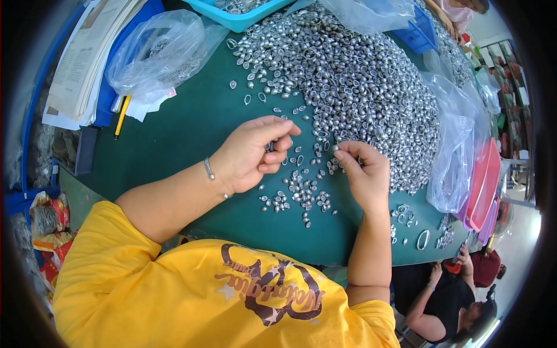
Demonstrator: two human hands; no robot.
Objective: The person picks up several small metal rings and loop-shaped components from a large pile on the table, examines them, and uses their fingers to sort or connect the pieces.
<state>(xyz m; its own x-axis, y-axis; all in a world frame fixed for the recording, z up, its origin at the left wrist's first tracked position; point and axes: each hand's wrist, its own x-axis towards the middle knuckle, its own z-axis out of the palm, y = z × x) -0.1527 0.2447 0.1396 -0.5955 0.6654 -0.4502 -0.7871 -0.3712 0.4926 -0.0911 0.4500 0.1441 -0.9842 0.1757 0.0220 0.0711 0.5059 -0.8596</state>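
My left hand (258, 148) is half curled over the green tabletop (168, 145), with a few small dark silver pieces showing between its fingers and palm. My right hand (366, 171) pinches a small rounded silver metal piece (335, 148) between thumb and forefinger. Just beyond both hands spreads a large heap of silver metal pieces (360, 87), mostly small oval cups or beads. Between my forearms lies a smaller loose cluster of the same pieces (304, 191). The exact contents of my left palm are partly hidden by the fingers.
At the far left, a clear plastic bag (156, 55) lies by a paper stack (87, 58) and a yellow pencil (122, 118). A turquoise tray (241, 22) and blue basket (419, 33) stand beyond. Rightward are another plastic bag (452, 151), a pink basket (486, 185) and co-workers.
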